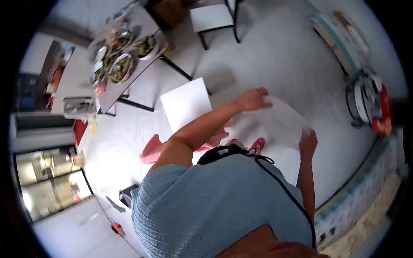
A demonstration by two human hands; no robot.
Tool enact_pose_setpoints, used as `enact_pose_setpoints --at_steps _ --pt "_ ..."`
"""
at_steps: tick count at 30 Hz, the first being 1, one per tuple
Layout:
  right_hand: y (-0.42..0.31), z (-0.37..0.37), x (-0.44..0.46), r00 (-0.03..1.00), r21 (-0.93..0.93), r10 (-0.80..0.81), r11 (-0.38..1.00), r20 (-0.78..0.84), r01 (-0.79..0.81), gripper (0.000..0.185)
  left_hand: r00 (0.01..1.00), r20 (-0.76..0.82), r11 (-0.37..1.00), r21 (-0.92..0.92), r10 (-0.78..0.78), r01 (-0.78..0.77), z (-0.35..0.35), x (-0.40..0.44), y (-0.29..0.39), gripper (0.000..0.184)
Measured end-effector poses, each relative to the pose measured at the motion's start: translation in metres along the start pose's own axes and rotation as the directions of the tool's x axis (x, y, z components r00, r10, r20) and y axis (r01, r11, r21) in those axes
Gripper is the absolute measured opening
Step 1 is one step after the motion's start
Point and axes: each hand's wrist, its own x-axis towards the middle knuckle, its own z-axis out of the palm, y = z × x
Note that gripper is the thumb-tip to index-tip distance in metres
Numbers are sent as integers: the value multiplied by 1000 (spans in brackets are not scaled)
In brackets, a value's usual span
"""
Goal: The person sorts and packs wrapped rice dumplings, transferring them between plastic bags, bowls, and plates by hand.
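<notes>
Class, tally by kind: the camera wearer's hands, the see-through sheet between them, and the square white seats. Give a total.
Hands: 2 (left hand, right hand)
See-through sheet: 1
White seats: 2 (near seat, far seat)
Total: 5

Left of the white-topped stool (185, 103), your pale table (77, 81) carried bowls of dark green food (121, 69) and a clear container (78, 106). Your light floor (271, 56) held that table, the stool and, beyond the stool, a white-seated chair (211, 18).
</notes>
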Motion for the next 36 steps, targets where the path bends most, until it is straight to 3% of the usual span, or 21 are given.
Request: enact_pose_setpoints --at_steps 1,2,3,4,5,6,7,9,13,15,19,22,24,28,30,32,34,36 --pt "-13 3 23 998 110 59 992 -11 -57 20 987 71 929 334 146 -161 -5 0 -6 29" --pt "-25 7 46 993 220 118 969 -22 -110 18 993 31 933 341 112 -116 -5 1 -19 29" --pt "-50 8 64 996 233 89 968 15 -91 18 997 -70 869 494 39 1 -5 3 -36 29" --pt "-68 4 80 974 323 153 925 167 -200 21 985 -173 774 621 -18 123 -9 3 -37 29" --pt "-81 11 96 925 380 199 868 323 -319 25 977 -209 773 613 -41 164 -17 5 -45 29" --pt "-89 27 114 873 307 237 870 427 -386 31 932 -290 741 572 -220 352 -29 6 -50 29" --pt "-90 46 127 869 302 208 880 449 -367 31 851 -359 679 514 -384 524 -41 7 -58 29" --pt "-105 79 152 748 413 -94 875 657 -252 31 779 -433 653 434 -453 620 -64 15 -84 30" --pt "-176 121 202 671 353 -192 929 716 -111 42 648 -495 620 249 -579 744 -113 37 -114 38" --pt "-203 142 226 625 286 -184 956 758 -66 47 646 -501 674 155 -577 722 -142 41 -113 41" --pt "-238 196 281 581 339 -261 940 771 -27 51 629 -551 739 31 -548 672 -190 51 -122 44" --pt "-267 246 314 544 166 -275 956 792 241 48 504 -602 684 -99 -620 723 -219 55 -138 41" --pt "-303 266 318 601 259 -515 848 611 463 40 446 -612 660 -173 -653 731 -232 57 -164 41" --pt "-358 312 338 642 157 -392 906 659 392 30 333 -591 595 -325 -734 735 -267 57 -181 44" --pt "-367 347 361 537 195 -665 704 518 683 25 310 -627 626 -377 -715 682 -289 64 -189 45" --pt "-372 393 394 524 237 -641 730 560 641 25 282 -663 658 -423 -694 624 -314 72 -193 46" --pt "-390 432 427 504 275 -621 752 599 599 25 391 -760 836 -356 -518 417 -342 84 -196 57" --pt "-414 471 463 465 298 -339 941 818 161 31 375 -799 857 -310 -470 412 -368 104 -207 67"
